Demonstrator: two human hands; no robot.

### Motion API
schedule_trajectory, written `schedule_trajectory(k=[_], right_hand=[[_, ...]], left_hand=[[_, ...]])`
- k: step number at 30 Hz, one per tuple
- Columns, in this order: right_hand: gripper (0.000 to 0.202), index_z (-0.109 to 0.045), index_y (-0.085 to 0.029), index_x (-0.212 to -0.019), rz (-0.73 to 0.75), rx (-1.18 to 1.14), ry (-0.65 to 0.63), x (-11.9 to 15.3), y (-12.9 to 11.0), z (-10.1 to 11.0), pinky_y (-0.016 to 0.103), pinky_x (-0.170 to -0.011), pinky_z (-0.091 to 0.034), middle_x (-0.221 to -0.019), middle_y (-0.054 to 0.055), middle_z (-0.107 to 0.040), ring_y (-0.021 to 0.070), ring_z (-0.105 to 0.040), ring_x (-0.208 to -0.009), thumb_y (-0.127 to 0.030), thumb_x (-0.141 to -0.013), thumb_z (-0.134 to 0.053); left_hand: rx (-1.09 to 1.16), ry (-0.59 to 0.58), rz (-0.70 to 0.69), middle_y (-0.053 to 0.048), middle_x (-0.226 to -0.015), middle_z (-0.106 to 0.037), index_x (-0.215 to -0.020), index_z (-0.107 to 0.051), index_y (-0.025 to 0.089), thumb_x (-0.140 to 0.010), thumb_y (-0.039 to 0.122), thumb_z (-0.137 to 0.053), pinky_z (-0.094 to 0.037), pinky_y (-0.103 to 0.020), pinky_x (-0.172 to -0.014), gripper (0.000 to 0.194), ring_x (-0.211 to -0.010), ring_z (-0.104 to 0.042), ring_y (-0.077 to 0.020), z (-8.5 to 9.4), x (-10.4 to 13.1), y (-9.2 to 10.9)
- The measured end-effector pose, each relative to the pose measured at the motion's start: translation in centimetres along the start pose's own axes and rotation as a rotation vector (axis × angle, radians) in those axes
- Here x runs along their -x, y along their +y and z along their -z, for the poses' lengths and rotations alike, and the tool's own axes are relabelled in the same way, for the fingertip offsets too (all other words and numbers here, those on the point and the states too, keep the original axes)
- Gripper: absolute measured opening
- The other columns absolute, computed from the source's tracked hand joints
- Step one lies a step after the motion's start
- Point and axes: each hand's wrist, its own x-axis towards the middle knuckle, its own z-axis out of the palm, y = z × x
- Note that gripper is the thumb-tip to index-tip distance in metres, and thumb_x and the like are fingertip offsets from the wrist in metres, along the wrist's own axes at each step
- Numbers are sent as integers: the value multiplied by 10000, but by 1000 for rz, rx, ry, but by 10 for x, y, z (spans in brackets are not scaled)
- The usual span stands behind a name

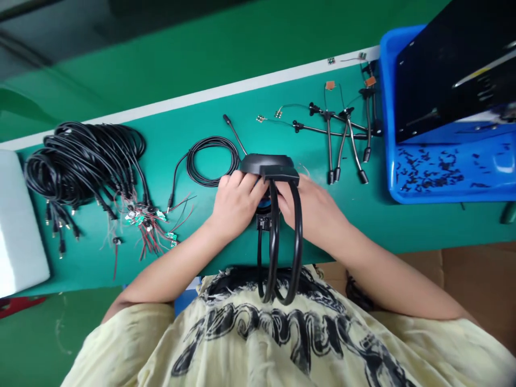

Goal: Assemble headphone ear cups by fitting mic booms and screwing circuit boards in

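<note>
From my far seat I cannot see the fingertips of the left hand and the right hand, because the cover and the tubes hide them, and the part between them shows too little for me to name it. The right edge cuts the tray and the panel, which hides some of the tray's inside, while the left edge cuts the white box. Details on the boards are too small for me.
</note>
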Motion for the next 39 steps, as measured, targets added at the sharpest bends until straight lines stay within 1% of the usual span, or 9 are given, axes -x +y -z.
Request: schedule_trajectory(k=[3,7,11,15,20,24,28,34,39], right_hand=[[242,-634,-173,-997,-37,-11,39,-8,1,4,356,-720,-466,-1050,117,-653,272,-608,-944,-176,-920,-405],[147,-658,-178,-912,-203,-380,104,-36,15,3,300,-646,-431,-860,50,-677,201,-604,-765,-246,-846,-546],[174,-649,-169,-805,-353,-787,93,-63,38,-10,277,-655,-446,-736,5,-651,160,-573,-705,-327,-735,-675],[281,-624,-178,-753,-413,-902,100,-69,49,-24,265,-609,-424,-640,-7,-585,143,-527,-652,-436,-687,-714],[303,-605,-160,-730,-435,-857,52,-71,49,-25,240,-571,-377,-608,-24,-537,98,-453,-578,-446,-679,-694],[225,-600,-157,-712,-437,-791,26,-74,49,-23,241,-569,-366,-649,-16,-584,100,-474,-580,-369,-684,-670],[163,-598,-165,-717,-406,-664,45,-74,47,-21,257,-605,-377,-685,-6,-616,122,-515,-623,-320,-725,-648],[236,-626,-170,-977,-367,-500,125,-53,35,-16,276,-674,-425,-847,38,-686,172,-606,-758,-337,-811,-632],[262,-682,-183,-1025,-38,-307,262,-29,36,-31,303,-849,-487,-1015,75,-685,193,-627,-938,-195,-915,-444]], left_hand=[[-42,-27,69,-124,-1186,-608,-1242,-577,256,-947,232,-448,-360,-537,-993,323,-1181,-492,-332,2,-5,5],[-83,-90,91,-156,-1433,-452,-1410,-426,248,-913,291,-533,-153,-731,-1085,511,-1363,-332,-418,10,-14,6],[-85,-131,87,-168,-1474,-410,-1456,-362,249,-871,374,-618,-111,-758,-1088,651,-1403,-270,-448,15,-23,2],[-9,-154,83,-161,-1503,-372,-1465,-350,267,-823,399,-681,-137,-741,-1103,734,-1420,-244,-446,13,-23,-4],[-4,-170,83,-166,-1503,-373,-1464,-359,258,-825,415,-675,-128,-725,-1119,730,-1424,-246,-434,11,-21,-6],[-59,-169,70,-169,-1498,-382,-1449,-392,262,-857,401,-635,-103,-779,-1074,654,-1415,-255,-455,13,-21,-3],[-66,-168,64,-175,-1498,-381,-1447,-399,250,-864,404,-622,-110,-766,-1085,643,-1416,-257,-449,15,-22,-3],[-131,-129,41,-181,-1486,-398,-1453,-379,214,-893,440,-571,-96,-766,-1085,634,-1409,-278,-430,10,-20,-5],[-110,-88,-19,-142,-1446,-464,-1434,-398,204,-935,407,-507,-172,-695,-1130,550,-1368,-371,-367,-1,-17,-10]])
